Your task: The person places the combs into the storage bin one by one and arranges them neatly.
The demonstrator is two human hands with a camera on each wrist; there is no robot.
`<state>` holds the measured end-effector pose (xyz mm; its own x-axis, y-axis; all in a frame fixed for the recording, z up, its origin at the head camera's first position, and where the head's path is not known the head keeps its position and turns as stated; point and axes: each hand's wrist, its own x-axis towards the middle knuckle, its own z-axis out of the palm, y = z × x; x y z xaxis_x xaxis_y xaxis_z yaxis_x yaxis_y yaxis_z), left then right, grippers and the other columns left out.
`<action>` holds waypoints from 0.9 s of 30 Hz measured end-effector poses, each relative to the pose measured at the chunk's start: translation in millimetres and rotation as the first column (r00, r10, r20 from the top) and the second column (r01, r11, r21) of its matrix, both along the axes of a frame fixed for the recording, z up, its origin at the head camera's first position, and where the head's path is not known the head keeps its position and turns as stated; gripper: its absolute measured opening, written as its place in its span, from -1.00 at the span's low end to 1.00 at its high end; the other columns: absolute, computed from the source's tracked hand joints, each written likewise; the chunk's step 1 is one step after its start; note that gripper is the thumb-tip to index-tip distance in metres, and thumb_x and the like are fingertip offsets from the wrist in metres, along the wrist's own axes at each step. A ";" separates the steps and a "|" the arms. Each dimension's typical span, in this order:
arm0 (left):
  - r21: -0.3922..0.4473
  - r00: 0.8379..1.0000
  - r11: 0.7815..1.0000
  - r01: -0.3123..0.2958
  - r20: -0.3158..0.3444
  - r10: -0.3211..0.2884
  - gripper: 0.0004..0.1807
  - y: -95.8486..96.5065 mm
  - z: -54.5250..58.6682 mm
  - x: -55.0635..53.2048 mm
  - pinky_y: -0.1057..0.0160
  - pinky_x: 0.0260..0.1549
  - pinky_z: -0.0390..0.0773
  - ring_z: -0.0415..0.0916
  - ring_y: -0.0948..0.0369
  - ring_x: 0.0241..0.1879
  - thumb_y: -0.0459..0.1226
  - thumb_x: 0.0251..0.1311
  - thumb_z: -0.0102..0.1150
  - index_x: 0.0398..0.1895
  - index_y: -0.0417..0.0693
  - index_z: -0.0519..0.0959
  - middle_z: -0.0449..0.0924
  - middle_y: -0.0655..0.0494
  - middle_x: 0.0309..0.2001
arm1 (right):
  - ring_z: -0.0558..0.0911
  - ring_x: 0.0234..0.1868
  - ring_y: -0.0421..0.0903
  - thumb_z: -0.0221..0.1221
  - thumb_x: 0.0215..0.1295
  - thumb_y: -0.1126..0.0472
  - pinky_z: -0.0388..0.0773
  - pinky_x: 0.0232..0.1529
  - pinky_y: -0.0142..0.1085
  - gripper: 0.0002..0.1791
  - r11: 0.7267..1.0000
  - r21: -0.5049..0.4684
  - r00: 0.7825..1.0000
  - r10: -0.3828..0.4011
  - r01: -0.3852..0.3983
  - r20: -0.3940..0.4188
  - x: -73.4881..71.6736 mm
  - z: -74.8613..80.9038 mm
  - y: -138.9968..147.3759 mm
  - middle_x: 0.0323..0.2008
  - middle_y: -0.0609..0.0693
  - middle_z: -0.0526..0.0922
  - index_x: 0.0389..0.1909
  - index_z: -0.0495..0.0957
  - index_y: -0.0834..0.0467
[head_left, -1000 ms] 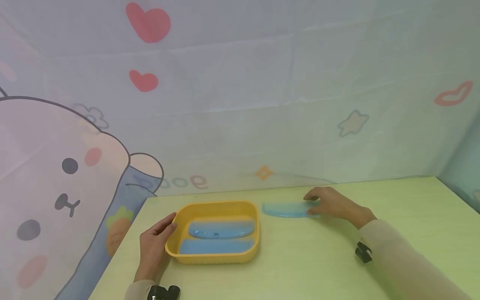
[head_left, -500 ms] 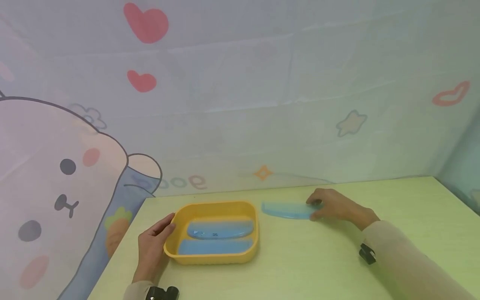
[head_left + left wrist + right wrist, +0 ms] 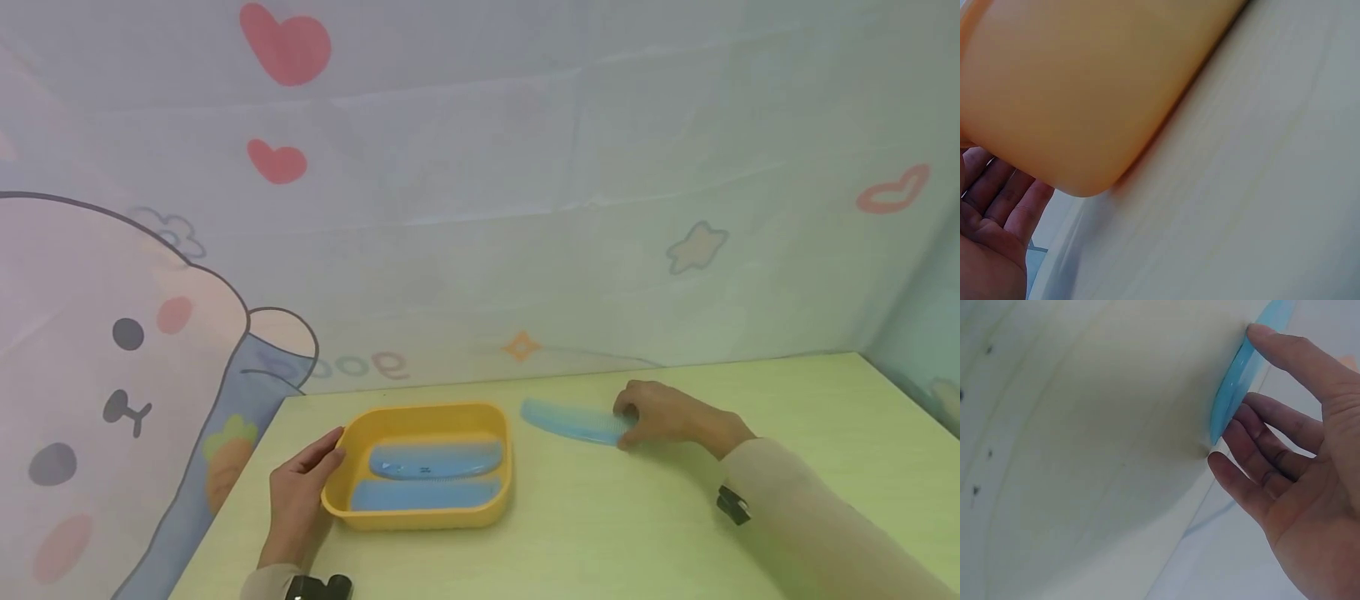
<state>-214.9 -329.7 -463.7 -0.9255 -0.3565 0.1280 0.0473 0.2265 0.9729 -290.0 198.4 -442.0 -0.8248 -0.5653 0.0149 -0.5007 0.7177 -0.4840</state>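
In the head view a yellow plastic basket [image 3: 420,521] sits on the table, with two blue combs inside it, a rear comb [image 3: 435,460] and a front comb [image 3: 426,495]. My left hand [image 3: 300,492] holds the basket's left side, thumb at the rim; in the left wrist view its fingers [image 3: 1013,194] reach past the outer wall. My right hand [image 3: 663,417] pinches the right end of a third light-blue comb [image 3: 570,420] between thumb and fingers, and covers that end. This comb lies slanted right of the basket, teeth toward the back.
The pale yellow-green table [image 3: 600,517] ends at the back against a printed cloth [image 3: 480,208] with hearts and a cartoon bear. Another cloth wall [image 3: 926,333] borders it on the right. Both wrists wear black devices [image 3: 733,505].
The pinched comb has turned a little, its right end coming nearer and its left end pointing farther back. My left hand stays on the basket, while the whole view shifts slightly.
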 end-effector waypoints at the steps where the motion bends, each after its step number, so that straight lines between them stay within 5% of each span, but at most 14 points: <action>1: -0.007 1.000 1.000 0.000 0.003 0.000 -0.58 -0.3 0.0 0.0 0.54 0.03 0.59 0.63 0.53 0.02 -0.31 0.40 0.40 0.27 -0.23 0.69 0.76 0.49 -0.03 | 0.57 -0.11 -0.05 0.55 0.17 0.07 0.61 -0.01 -0.06 -0.49 1.000 0.006 1.000 0.001 -0.001 0.004 1.4 1.2 -1.0 -0.08 0.01 0.62 0.02 0.71 0.31; 11: -0.012 1.000 1.000 0.003 0.013 -0.003 -0.58 -0.6 1.2 1.6 0.53 0.03 0.59 0.62 0.54 0.02 -0.31 0.41 0.39 0.28 -0.22 0.68 0.76 0.50 -0.03 | 0.60 -0.14 -0.03 0.54 0.20 0.04 0.64 -0.05 -0.06 -0.47 1.000 0.026 1.000 0.017 -0.017 -0.018 5.5 2.8 -0.3 -0.10 0.03 0.61 0.05 0.71 0.32; 21: 0.007 1.000 1.000 0.003 0.009 -0.003 -0.57 -1.3 0.4 0.7 0.54 0.03 0.59 0.62 0.53 0.02 -0.33 0.40 0.40 0.29 -0.24 0.67 0.76 0.42 0.02 | 0.66 0.12 0.22 0.49 0.25 0.11 0.65 0.14 0.08 -0.41 1.000 -0.011 1.000 0.006 -0.007 -0.026 6.7 4.1 -0.8 0.08 0.19 0.68 0.16 0.66 0.42; 27: 0.005 1.000 1.000 0.008 0.023 -0.008 -0.55 -2.1 0.4 0.2 0.55 0.04 0.57 0.61 0.56 0.01 -0.32 0.40 0.40 0.32 -0.21 0.66 0.74 0.39 0.05 | 0.69 0.02 0.12 0.52 0.23 0.12 0.69 0.05 0.01 -0.43 0.998 -0.062 0.998 0.020 -0.024 -0.067 7.7 4.3 -1.2 0.01 0.13 0.69 0.15 0.68 0.40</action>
<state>-214.7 -331.9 -463.2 -0.9311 -0.3494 0.1046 0.0265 0.2212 0.9749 -282.2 197.1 -437.8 -0.8082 -0.5794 0.1050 -0.5485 0.6757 -0.4925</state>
